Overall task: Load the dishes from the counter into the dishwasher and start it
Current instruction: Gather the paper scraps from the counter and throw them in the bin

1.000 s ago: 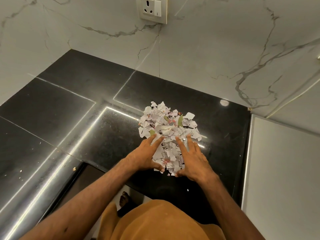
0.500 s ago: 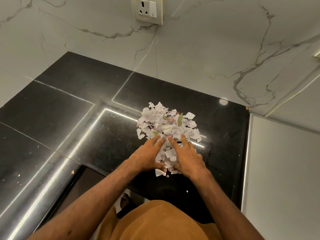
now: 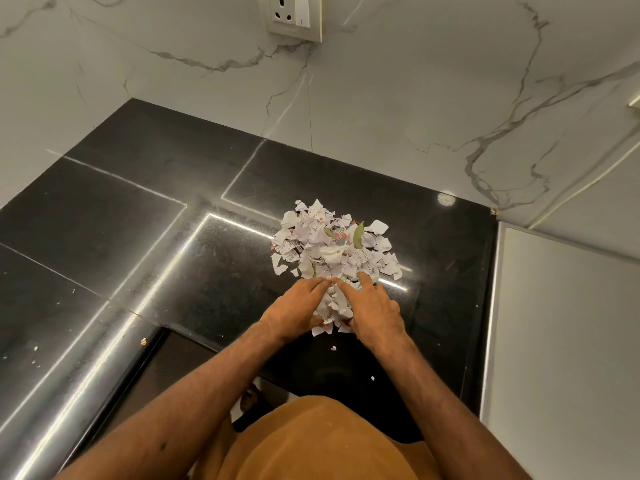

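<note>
Your left grip and right grip have drawn closer together than a second ago, and their fingertips now meet over the near part of the pile of paper scraps. Both are released: the fingers lie nearly straight and press the scraps between your palms, with neither one clenched round anything. The pile sits on the black desk toward its right edge, about midway between the back edge and the front edge. A few green leaf bits lie among the white pieces. Two stray scraps rest apart from the pile, nearer the front edge. Crumbs dot the desk's left part. A wall socket is set in the marble wall behind, and a white panel borders the right edge.
</note>
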`<state>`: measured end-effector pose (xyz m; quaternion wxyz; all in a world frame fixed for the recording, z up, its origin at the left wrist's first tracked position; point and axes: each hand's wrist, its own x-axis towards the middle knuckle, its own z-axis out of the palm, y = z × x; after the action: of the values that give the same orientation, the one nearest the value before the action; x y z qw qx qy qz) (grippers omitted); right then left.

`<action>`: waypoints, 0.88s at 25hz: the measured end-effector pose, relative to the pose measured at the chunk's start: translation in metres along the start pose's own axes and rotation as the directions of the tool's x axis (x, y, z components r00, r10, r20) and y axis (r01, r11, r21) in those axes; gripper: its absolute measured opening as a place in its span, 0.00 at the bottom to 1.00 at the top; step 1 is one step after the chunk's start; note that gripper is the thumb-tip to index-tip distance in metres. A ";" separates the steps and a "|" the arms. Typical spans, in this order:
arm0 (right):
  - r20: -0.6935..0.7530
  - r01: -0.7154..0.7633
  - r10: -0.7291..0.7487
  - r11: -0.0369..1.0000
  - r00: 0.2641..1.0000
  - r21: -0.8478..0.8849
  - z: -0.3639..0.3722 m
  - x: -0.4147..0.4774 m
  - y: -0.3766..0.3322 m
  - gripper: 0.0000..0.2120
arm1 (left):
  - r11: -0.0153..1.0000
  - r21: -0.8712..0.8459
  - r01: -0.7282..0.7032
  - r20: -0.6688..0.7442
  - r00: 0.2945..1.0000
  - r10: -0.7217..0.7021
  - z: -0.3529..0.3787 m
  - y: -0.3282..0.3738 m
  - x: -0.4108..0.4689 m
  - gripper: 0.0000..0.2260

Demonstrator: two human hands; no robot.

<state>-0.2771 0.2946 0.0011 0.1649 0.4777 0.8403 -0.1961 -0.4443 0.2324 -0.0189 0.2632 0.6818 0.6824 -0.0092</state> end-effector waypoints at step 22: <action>-0.074 -0.106 0.136 0.942 0.988 0.318 -0.009 -0.001 -0.015 0.06 | 0.982 0.106 0.155 0.005 0.988 -0.157 -0.020 0.036 0.020 0.08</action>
<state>-0.2905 0.2917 0.0117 0.0587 0.5573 0.7745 -0.2934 -0.4160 0.2606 0.0033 0.2300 0.6391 0.7305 -0.0705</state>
